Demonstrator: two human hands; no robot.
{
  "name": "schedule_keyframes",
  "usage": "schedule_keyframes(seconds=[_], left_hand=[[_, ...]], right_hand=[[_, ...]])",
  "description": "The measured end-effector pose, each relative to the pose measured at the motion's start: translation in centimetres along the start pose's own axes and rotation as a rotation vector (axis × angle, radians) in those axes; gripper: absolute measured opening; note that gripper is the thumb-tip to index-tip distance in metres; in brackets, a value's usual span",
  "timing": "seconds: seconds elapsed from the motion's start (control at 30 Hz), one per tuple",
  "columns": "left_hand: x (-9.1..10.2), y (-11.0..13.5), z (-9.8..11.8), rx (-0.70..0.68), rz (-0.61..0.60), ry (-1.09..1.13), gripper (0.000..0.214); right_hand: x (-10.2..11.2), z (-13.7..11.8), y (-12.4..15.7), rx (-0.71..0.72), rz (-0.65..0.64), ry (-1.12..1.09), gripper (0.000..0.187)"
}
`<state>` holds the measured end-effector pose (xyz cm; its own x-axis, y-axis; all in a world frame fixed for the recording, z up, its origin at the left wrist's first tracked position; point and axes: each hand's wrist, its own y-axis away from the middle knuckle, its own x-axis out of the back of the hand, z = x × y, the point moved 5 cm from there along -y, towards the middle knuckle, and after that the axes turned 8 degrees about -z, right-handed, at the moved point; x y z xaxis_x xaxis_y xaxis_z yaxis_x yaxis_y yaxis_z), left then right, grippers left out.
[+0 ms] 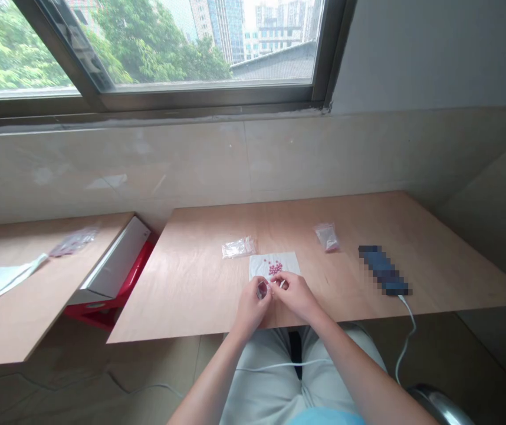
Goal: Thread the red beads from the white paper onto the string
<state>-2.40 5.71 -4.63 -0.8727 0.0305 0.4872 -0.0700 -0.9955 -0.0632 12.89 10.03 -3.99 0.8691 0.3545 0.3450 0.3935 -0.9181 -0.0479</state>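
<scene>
Close together at the near edge of a white sheet (257,264), my two hands meet with their fingertips almost touching. My left hand (252,302) is closed in a pinch, its thumb and forefinger curved into a ring. Facing it, my right hand (296,294) also pinches with curled fingers. Whatever sits between the fingertips is too small to name. Just beyond them, a cluster of small pink beads (275,268) lies on the sheet, with a few beads apart from the rest.
Left of the sheet lies a clear plastic bag (239,248); behind it to the right, another bag (327,237) has pinkish contents. A blurred dark device (384,271) with a white cable (407,348) lies farther right. Across a gap stands a second table (9,330) with papers (3,282).
</scene>
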Motion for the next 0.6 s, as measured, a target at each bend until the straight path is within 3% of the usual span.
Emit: schedule_keyframes(seconds=[0.1, 0.23, 0.43, 0.6], left_hand=[[0.0, 0.1, 0.2, 0.002, 0.003, 0.014, 0.009], [0.2, 0.0, 0.4, 0.013, 0.001, 0.062, 0.012], [1.9, -0.4, 1.0, 0.029, -0.07, 0.151, 0.019], [3.2, -0.6, 1.0, 0.122, -0.091, 0.488, 0.031]], right_hand=[[0.8, 0.4, -0.9, -0.023, 0.066, 0.117, 0.018], [1.3, 0.5, -4.0, 0.016, 0.119, 0.364, 0.013], [-0.9, 0.2, -8.7, 0.016, -0.021, 0.664, 0.01], [-1.0, 0.0, -8.9, 0.031, 0.002, 0.589, 0.009]])
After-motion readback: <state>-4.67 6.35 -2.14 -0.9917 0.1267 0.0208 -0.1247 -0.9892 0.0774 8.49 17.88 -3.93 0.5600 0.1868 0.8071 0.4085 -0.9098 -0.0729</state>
